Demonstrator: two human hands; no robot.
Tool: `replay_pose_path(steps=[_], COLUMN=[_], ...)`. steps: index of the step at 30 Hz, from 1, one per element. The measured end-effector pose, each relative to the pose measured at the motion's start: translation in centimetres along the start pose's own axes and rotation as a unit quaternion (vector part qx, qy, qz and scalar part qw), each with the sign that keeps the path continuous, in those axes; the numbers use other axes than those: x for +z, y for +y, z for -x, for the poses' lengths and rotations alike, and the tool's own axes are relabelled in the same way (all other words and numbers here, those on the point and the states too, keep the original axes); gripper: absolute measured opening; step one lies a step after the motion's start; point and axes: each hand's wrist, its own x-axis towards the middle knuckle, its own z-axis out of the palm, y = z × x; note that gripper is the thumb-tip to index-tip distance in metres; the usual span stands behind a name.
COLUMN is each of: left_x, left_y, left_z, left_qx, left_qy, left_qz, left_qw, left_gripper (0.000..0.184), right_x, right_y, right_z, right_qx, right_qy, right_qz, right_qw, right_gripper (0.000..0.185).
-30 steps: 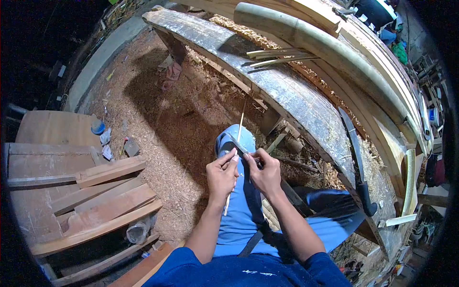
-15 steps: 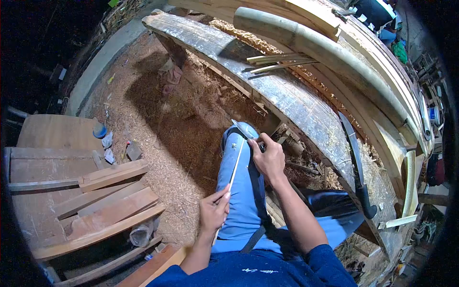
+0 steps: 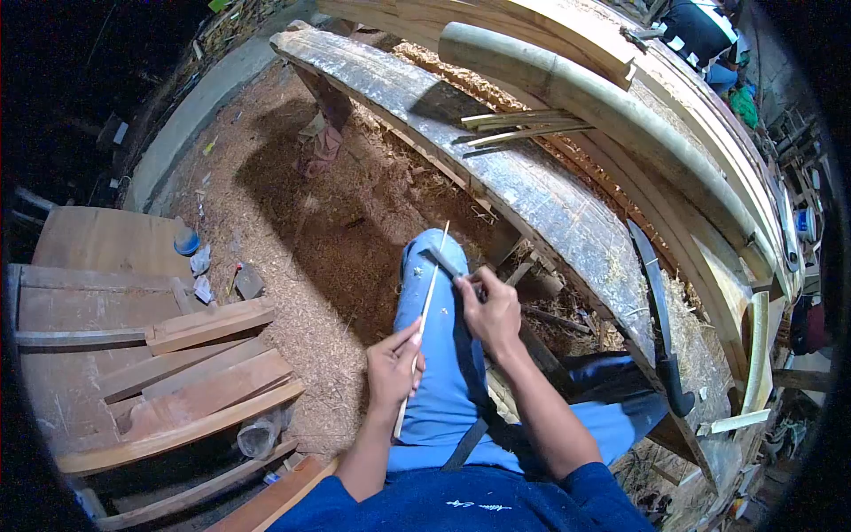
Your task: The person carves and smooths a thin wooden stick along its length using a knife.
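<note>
My left hand point(image 3: 394, 365) is closed round a thin pale strip point(image 3: 429, 306), which slants up over the raised knee in blue trousers point(image 3: 423, 390). Closed on a small knife point(image 3: 445, 263), my right hand point(image 3: 490, 310) is just right of the strip's upper part. The knife's blade points up and left, its tip close to the strip above the knee. Small shavings lie on the trouser leg.
A long weathered bench point(image 3: 550, 199) runs diagonally, bearing thin strips point(image 3: 523, 124), a bamboo pole point(image 3: 612, 106) and a large knife point(image 3: 654, 288). Wooden boards point(image 3: 208, 377) are stacked at the left. Shavings cover the ground point(image 3: 310, 332). A person point(image 3: 696, 31) is at the top right.
Compared with half a second ago, my left hand has shifted slightly up with the strip. The knife in my right hand has turned and moved a little lower, its blade now beside the strip.
</note>
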Motion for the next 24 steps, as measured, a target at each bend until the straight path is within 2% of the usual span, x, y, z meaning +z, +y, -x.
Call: replay_pose_path(steps=[5,12,14,17,21,24], left_x=[1.0,1.2,1.1,1.0,0.4,-0.4], left_y=[1.0,0.5,0.2,-0.2,-0.4,-2.4], left_z=[-4.1,-4.9,-4.9,-3.6,-0.9,0.4], left_qx=[0.033,0.072,0.071,0.087,0.060,0.079], left_qy=[0.010,0.022,0.030,0.028,0.048,0.034], left_qz=[-0.005,-0.033,-0.028,-0.015,0.007,0.022], left_qw=[0.999,0.997,0.997,0.996,0.997,0.996], left_gripper=[0.031,0.030,0.028,0.027,0.028,0.029], right_x=[0.1,0.4,0.9,1.1,0.8,1.3], right_y=[-1.1,-1.9,-1.4,-1.8,-2.2,-2.0], right_z=[2.1,1.8,1.5,0.4,-2.1,-3.8], right_qx=[-0.003,-0.013,-0.042,-0.037,-0.027,-0.011], right_qy=[-0.032,-0.031,-0.027,0.012,-0.019,-0.029], right_qz=[-0.018,0.022,0.035,0.042,0.058,0.072], right_qw=[0.999,0.999,0.998,0.998,0.998,0.997], right_gripper=[0.024,0.026,0.025,0.026,0.026,0.028])
